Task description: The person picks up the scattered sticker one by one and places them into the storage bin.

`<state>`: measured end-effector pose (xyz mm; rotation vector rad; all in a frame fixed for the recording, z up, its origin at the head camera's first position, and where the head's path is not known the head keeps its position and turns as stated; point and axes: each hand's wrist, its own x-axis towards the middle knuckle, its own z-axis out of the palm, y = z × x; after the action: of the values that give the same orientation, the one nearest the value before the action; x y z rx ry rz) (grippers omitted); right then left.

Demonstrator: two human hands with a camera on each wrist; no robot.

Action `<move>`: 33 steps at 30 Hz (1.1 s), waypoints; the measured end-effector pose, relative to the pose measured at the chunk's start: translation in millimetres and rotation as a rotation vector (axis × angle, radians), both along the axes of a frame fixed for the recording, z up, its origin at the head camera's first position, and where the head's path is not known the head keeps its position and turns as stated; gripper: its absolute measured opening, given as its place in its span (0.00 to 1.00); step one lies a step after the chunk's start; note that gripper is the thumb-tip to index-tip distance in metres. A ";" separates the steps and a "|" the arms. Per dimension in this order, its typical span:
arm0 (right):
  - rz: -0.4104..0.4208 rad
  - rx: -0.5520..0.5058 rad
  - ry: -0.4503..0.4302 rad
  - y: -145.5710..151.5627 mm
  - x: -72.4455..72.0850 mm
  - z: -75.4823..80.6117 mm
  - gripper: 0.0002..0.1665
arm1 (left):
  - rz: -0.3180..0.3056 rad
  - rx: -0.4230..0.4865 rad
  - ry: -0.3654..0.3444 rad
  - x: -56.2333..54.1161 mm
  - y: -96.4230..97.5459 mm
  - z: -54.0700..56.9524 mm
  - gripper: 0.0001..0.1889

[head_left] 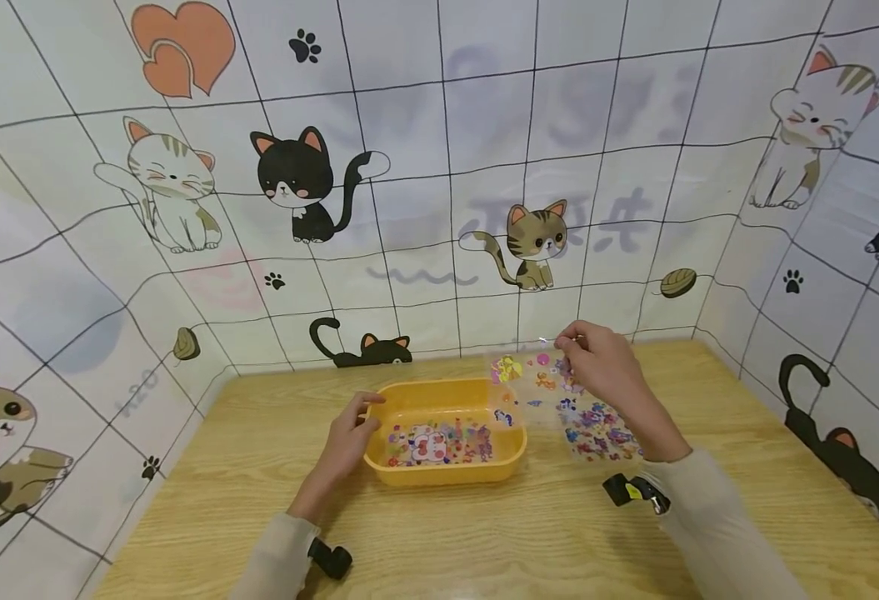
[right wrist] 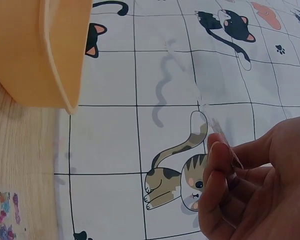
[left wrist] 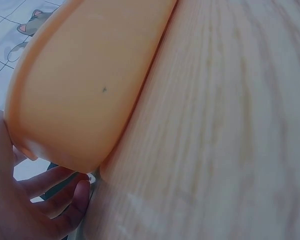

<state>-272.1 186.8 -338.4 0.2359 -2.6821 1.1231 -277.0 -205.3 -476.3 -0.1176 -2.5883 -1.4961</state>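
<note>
Clear sticker sheet (head_left: 535,390) held up at the right end of the yellow basin (head_left: 450,475)

The right hand (head_left: 606,367) has its grip pinched on the sheet's far edge, so the sheet hangs over the basin's right end and the counter (head_left: 439,533) beside it. The left hand (head_left: 351,433) has its grip closed on the basin's left rim. Colourful stickers (head_left: 442,444) lie in the basin; another batch of printed stickers (head_left: 602,432) lies on the counter to the right, near the lifted sheet.

The step in hand looks like moving one sheet between basin and counter — which way, I cannot tell. The next move probably calls for keeping the basin steady and lowering the thin sheet flat — it could fold or snag on the rim.
</note>
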 end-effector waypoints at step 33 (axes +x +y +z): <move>0.006 0.017 -0.031 -29.1 -11.2 6.0 0.18 | 0.005 -0.002 0.003 -0.2 -0.7 -0.1 0.17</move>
<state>-283.3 157.7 -332.4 0.2311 -2.7211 1.1144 -277.2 -206.1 -476.4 -0.1129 -2.5858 -1.4903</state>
